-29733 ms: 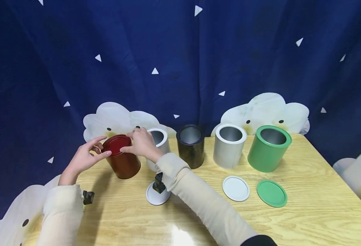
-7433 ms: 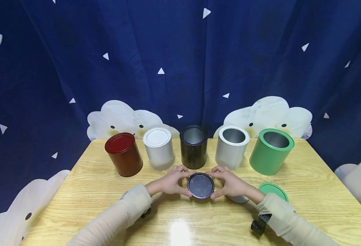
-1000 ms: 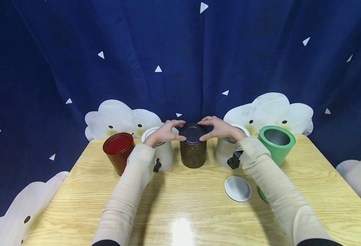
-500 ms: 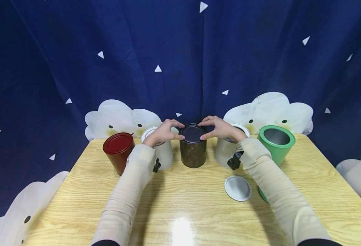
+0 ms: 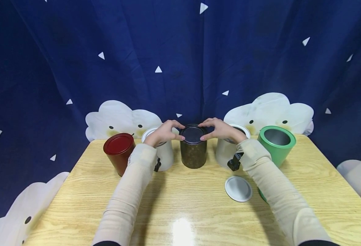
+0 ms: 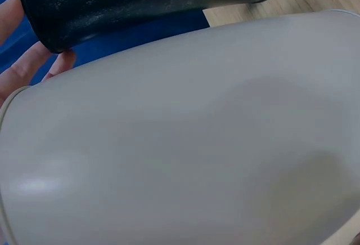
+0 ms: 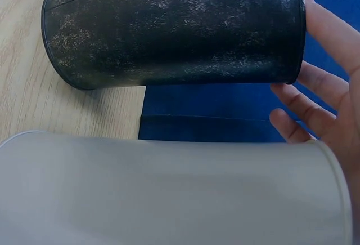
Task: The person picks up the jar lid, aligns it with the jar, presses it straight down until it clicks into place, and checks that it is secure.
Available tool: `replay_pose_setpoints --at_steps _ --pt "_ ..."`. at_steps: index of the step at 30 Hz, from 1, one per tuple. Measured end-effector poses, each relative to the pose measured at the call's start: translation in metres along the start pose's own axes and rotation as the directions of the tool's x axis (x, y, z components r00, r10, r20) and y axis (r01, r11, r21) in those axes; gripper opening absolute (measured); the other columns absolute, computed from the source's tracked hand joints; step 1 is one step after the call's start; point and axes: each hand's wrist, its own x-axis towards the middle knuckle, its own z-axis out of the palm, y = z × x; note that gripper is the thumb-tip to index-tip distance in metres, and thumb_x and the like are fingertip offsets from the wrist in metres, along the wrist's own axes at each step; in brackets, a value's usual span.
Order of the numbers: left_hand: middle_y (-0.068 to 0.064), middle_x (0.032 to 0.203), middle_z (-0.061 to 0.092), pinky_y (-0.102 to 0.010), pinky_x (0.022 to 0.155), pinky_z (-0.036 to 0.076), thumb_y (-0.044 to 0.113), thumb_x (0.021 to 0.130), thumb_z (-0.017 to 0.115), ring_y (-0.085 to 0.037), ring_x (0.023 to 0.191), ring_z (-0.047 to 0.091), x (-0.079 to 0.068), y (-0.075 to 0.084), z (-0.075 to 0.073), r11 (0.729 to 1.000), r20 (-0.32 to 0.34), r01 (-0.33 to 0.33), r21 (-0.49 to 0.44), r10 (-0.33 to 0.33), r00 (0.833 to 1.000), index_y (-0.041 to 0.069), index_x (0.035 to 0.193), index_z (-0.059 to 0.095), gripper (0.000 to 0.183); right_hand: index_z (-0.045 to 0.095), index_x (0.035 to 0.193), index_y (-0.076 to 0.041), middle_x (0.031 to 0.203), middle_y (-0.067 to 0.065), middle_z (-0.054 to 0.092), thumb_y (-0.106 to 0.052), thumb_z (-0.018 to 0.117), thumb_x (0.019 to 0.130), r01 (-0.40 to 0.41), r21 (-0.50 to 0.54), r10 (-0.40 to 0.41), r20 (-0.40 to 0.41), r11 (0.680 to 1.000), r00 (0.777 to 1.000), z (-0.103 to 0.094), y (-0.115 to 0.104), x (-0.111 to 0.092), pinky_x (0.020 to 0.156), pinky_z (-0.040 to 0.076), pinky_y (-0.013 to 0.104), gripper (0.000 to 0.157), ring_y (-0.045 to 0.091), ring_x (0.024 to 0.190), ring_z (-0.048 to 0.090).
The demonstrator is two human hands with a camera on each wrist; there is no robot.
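Note:
A black lid (image 5: 192,134) sits on top of the black can (image 5: 193,155) in the middle of the row. My left hand (image 5: 166,131) holds the lid's left edge, thumb in front and fingers behind. The right hand (image 5: 218,130) mirrors it on the right edge. In the right wrist view, fingers (image 7: 304,104) reach round the black can's rim. The left wrist view has the fingers (image 6: 25,67) at the same rim, partly hidden by a white can (image 6: 180,138). Beneath my wrists stand the left white can (image 5: 167,155) and the right white can (image 5: 225,152).
At the left stands a lidded red can (image 5: 119,153); at the right, a green can (image 5: 277,143) without a lid. A white lid (image 5: 238,189) lies flat on the wooden table (image 5: 180,198). The green lid (image 5: 262,194) is mostly under the right sleeve. A blue curtain (image 5: 180,61) hangs behind.
Earlier both hands were at the red can, later holding the black lid above the table in front of the black can. That lid is now on the can. Over the last second the hands barely moved.

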Motion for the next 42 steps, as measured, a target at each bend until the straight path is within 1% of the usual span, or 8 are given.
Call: replay_pose_setpoints --at_steps 10,15,18,22,25,28,34,42 --pt "-0.013 0.117 0.057 -0.036 0.099 0.029 0.015 0.074 0.075 -0.026 0.115 0.043 0.0053 0.004 0.0002 0.999 0.01 0.015 0.035 -0.015 1.0 0.0 0.115 0.062 0.045 0.057 0.124 -0.006 0.126 0.013 0.05 -0.029 0.076 0.073 -0.025 0.016 0.025 0.008 1.0 1.0 -0.0035 -0.0017 -0.0019 0.096 0.028 0.048 0.059 0.03 0.116 0.037" --pt "-0.012 0.118 0.056 -0.037 0.1 0.028 0.015 0.075 0.075 -0.026 0.116 0.041 0.0039 0.0053 0.0003 0.998 0.026 0.036 0.047 -0.037 0.999 0.001 0.116 0.061 0.046 0.056 0.124 -0.005 0.126 0.015 0.05 -0.029 0.075 0.073 -0.007 0.008 0.006 0.02 1.0 1.0 -0.0026 -0.0025 -0.0025 0.096 0.028 0.048 0.06 0.03 0.116 0.038" --pt "-0.01 0.119 0.056 -0.04 0.1 0.025 0.018 0.076 0.074 -0.025 0.116 0.04 0.0015 0.0058 0.0006 0.995 0.042 0.052 0.081 -0.056 0.998 0.004 0.118 0.06 0.046 0.054 0.126 -0.003 0.126 0.016 0.049 -0.029 0.075 0.074 0.02 -0.011 -0.019 0.037 1.0 0.999 -0.0011 -0.003 -0.0032 0.095 0.029 0.048 0.062 0.031 0.115 0.038" --pt "-0.009 0.118 0.056 -0.045 0.097 0.024 0.024 0.077 0.071 -0.026 0.113 0.04 -0.0004 0.0052 0.001 0.986 0.052 0.005 0.164 -0.014 0.999 0.007 0.122 0.056 0.051 0.051 0.129 -0.003 0.126 0.016 0.049 -0.029 0.074 0.075 0.044 -0.036 -0.042 0.062 0.998 0.997 -0.0004 -0.0036 -0.0022 0.094 0.029 0.047 0.064 0.031 0.113 0.039" --pt "-0.01 0.118 0.053 -0.048 0.094 0.025 0.029 0.077 0.071 -0.027 0.112 0.039 0.0 0.0057 0.0017 0.979 0.058 -0.039 0.2 0.027 0.998 0.009 0.126 0.053 0.057 0.05 0.13 -0.004 0.127 0.015 0.049 -0.03 0.073 0.075 0.038 -0.039 -0.035 0.076 0.999 0.997 -0.0013 -0.0042 0.0003 0.095 0.029 0.046 0.065 0.03 0.115 0.039" --pt "-0.01 0.118 0.052 -0.048 0.092 0.024 0.033 0.075 0.072 -0.027 0.112 0.038 0.001 0.0072 0.0024 0.979 0.06 -0.04 0.201 0.029 0.998 0.01 0.128 0.053 0.06 0.049 0.131 -0.004 0.127 0.015 0.048 -0.03 0.073 0.075 0.04 -0.035 -0.037 0.086 0.999 0.996 -0.0024 -0.0053 0.002 0.096 0.03 0.046 0.066 0.031 0.116 0.039" --pt "-0.009 0.119 0.051 -0.047 0.094 0.023 0.034 0.073 0.074 -0.024 0.112 0.038 0.0037 0.0085 0.0038 0.985 0.059 -0.005 0.171 -0.005 0.998 0.012 0.126 0.055 0.06 0.05 0.13 -0.003 0.125 0.016 0.05 -0.029 0.074 0.074 0.039 -0.038 -0.036 0.088 0.999 0.995 -0.0043 -0.006 0.0019 0.095 0.032 0.045 0.066 0.031 0.115 0.041" --pt "-0.008 0.121 0.05 -0.044 0.092 0.025 0.035 0.075 0.073 -0.024 0.112 0.038 0.0046 0.0096 0.0045 0.981 0.069 -0.003 0.195 -0.01 0.998 0.012 0.127 0.054 0.061 0.05 0.13 -0.003 0.126 0.016 0.05 -0.029 0.074 0.074 0.013 -0.053 -0.007 0.098 0.999 0.995 -0.0051 -0.0081 0.0024 0.096 0.031 0.046 0.066 0.031 0.116 0.04"
